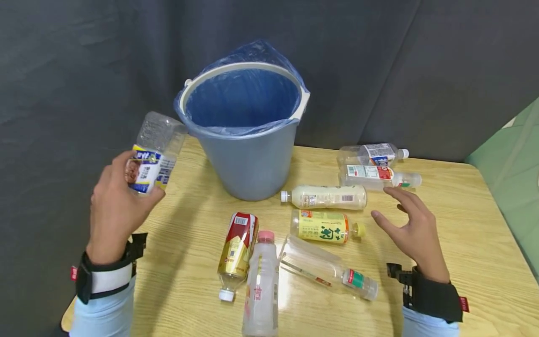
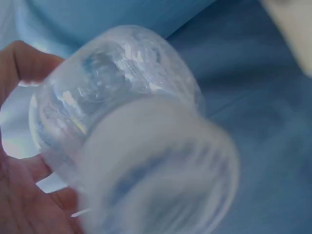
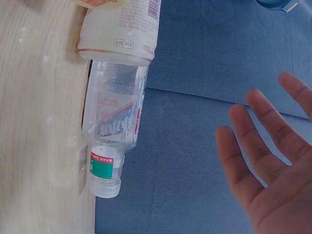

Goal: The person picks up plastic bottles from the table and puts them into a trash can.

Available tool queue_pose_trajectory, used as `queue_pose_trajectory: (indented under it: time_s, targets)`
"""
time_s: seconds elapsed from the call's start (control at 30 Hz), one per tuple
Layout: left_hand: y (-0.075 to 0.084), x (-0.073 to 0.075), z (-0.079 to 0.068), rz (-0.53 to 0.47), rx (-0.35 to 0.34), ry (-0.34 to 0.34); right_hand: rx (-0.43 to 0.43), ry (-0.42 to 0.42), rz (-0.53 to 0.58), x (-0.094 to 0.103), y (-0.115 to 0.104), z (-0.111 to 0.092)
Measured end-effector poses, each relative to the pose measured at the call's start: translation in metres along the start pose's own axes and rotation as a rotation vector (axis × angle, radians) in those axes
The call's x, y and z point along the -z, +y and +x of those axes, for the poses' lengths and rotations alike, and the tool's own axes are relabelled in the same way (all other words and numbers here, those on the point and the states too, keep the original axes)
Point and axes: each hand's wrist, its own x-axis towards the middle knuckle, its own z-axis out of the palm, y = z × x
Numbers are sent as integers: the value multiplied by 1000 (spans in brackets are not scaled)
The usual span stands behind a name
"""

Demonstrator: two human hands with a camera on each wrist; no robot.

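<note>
My left hand (image 1: 113,203) grips a clear plastic bottle (image 1: 152,166) with a blue, white and yellow label, raised left of the bucket. The bottle's white cap (image 2: 165,180) faces the camera in the left wrist view; in the head view it is hidden. My right hand (image 1: 414,227), fingers spread and holding nothing, hovers at the right. Nearest to it are a clear bottle with a red and white label (image 1: 368,172) and a yellow-labelled bottle with a yellow cap (image 1: 322,227). A cream bottle (image 1: 330,197) lies between those two.
A grey-blue bucket (image 1: 257,164) lined with a blue bag stands at the back. On the wooden table (image 1: 471,224) lie a red and gold bottle (image 1: 239,245), a pink-capped bottle (image 1: 263,285), a green-banded clear bottle (image 1: 316,262) and, farther back, another clear bottle (image 1: 353,153).
</note>
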Motion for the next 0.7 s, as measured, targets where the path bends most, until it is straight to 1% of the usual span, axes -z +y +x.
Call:
queue_pose_trajectory:
  time_s: [0.1,0.17,0.23,0.27,0.3,0.37,0.47,0.53,0.7]
  targets:
    - [10,23,19,20,-45,69,-15,-13,-7,1,0,-2]
    - [20,35,32,36,-89,102,-28,-24,-13,2,0,-3]
    - [30,44,44,45,-144,108,-33,-29,-18,2,0,-4]
    - [35,46,50,44,-176,98,-33,-30,-19,2,0,-4]
    - [40,49,57,39,-207,76,-34,-30,-20,2,1,-4]
    - [51,49,71,31,-260,9,-28,-26,-20,2,1,-4]
    - [64,45,90,22,-328,-94,-13,-17,-16,1,2,-4]
    - [73,39,102,57,-363,-147,-8,-16,-15,0,2,-4]
    - [96,26,125,168,-424,-243,-20,-26,-19,-1,1,-4]
